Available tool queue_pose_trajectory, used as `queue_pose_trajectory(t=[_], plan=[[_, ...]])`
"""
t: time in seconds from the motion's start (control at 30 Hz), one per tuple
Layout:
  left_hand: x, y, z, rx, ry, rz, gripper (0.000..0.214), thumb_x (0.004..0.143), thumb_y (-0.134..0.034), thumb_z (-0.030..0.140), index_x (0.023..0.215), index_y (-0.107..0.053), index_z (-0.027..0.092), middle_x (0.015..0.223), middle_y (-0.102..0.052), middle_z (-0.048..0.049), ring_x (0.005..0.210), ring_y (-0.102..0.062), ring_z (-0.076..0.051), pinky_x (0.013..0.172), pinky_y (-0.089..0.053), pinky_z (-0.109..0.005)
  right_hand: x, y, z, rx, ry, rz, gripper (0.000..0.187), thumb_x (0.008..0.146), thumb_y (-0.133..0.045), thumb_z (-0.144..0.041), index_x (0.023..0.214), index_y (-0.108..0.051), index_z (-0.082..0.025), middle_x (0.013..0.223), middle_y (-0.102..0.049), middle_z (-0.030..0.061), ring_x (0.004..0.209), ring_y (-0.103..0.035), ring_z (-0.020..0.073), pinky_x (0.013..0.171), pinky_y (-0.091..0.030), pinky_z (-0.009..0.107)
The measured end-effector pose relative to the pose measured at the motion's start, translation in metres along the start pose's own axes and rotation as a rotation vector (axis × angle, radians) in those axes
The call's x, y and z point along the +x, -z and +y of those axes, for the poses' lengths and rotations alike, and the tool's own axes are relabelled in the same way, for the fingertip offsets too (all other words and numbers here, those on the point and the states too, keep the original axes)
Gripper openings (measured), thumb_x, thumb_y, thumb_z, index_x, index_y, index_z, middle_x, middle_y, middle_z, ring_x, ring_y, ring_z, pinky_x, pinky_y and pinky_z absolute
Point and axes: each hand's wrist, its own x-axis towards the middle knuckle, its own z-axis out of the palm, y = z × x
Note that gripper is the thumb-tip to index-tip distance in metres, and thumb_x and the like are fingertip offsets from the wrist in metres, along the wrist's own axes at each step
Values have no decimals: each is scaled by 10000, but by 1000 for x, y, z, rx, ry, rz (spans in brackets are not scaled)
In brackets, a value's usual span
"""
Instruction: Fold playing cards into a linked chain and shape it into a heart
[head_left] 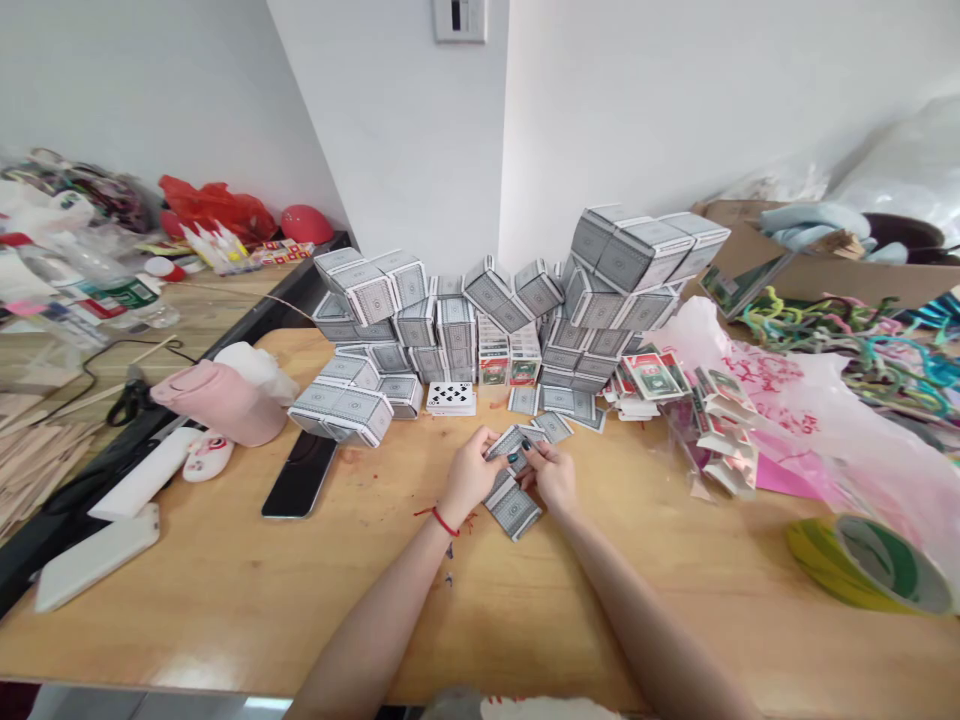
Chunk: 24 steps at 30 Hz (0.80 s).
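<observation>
Between both hands, above the middle of the wooden table, is a grey-backed playing card. My left hand, with a red string at the wrist, pinches its left side. The fingers of my right hand are closed on its right side. Just below the hands lie more grey-backed cards, partly covered by the fingers. Other loose cards spread behind the right hand. A stack of face-up cards with a ten of spades on top sits farther back, before blocks built from folded cards.
At left are a black phone, a pink bottle and a white power bank. Card boxes, a pink-printed plastic bag and a yellow-green tape roll occupy the right. Tall card blocks lean near the wall.
</observation>
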Motion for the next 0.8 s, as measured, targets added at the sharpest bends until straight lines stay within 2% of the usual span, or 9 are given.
queue_pose_trajectory(t=[0.07, 0.2, 0.27, 0.37, 0.43, 0.5, 0.6, 0.7, 0.8], plan=[[2, 3, -4, -61, 11, -43, 158, 685, -578, 219, 811, -494, 177, 749, -613, 6, 663, -579, -118, 603, -420, -215, -1, 0, -1, -24, -7, -14, 371, 643, -567, -541, 600, -505, -177, 407, -565, 3, 284, -470, 119, 297, -340, 222], [4, 13, -9, -199, 38, -104, 266, 691, -593, 260, 919, -502, 156, 823, -630, -36, 745, -593, -141, 663, -441, -240, -1, 13, -13, -96, 52, -175, 408, 693, -507, -557, 756, -562, -158, 567, -632, 46, 462, -578, 167, 450, -446, 271], [4, 17, -10, -268, 42, -104, 297, 703, -583, 259, 967, -508, 146, 911, -628, -65, 816, -591, -153, 711, -443, -255, 3, 29, -19, -236, 210, -41, 414, 751, -440, -519, 864, -582, -147, 716, -654, 79, 602, -599, 188, 576, -470, 313], [4, 19, -10, -331, 54, -108, 291, 709, -576, 258, 967, -527, 133, 950, -624, -82, 841, -591, -165, 732, -447, -274, 14, 57, -23, -690, 446, 405, 335, 767, -429, -395, 899, -604, -141, 868, -636, 115, 876, -541, 258, 787, -405, 397], [4, 19, -10, -342, 61, -107, 278, 706, -579, 268, 943, -537, 129, 922, -631, -77, 815, -595, -167, 716, -452, -278, 21, 71, -21, -930, 511, 548, 336, 748, -429, -300, 986, -577, -115, 965, -609, 140, 1036, -445, 290, 864, -348, 420], [4, 19, -10, -339, 61, -100, 274, 703, -582, 276, 930, -541, 128, 892, -634, -69, 801, -596, -165, 708, -453, -277, 27, 78, -16, -1085, 509, 558, 379, 736, -431, -253, 1058, -534, -83, 1048, -569, 174, 1065, -422, 291, 885, -323, 419], [4, 18, -9, -330, 58, -98, 277, 700, -581, 280, 929, -544, 128, 876, -634, -65, 801, -595, -164, 706, -450, -275, 30, 79, -9, -1206, 486, 550, 334, 743, -418, -223, 1034, -539, -111, 1016, -581, 169, 1014, -453, 288, 921, -245, 472], [4, 18, -8, -314, 71, -89, 261, 696, -579, 283, 904, -544, 130, 859, -632, -56, 781, -593, -159, 688, -449, -264, 32, 81, -5, -1175, 522, 533, 337, 740, -444, -259, 1043, -515, -129, 984, -589, 149, 999, -444, 285, 885, -291, 449], [4, 19, -9, -305, 104, -68, 231, 687, -582, 281, 859, -535, 134, 824, -625, -38, 741, -587, -146, 656, -445, -248, 36, 88, -5, -1130, 569, 510, 480, 717, -487, -334, 1142, -434, -118, 1077, -549, 149, 1070, -385, 292, 855, -331, 409]])
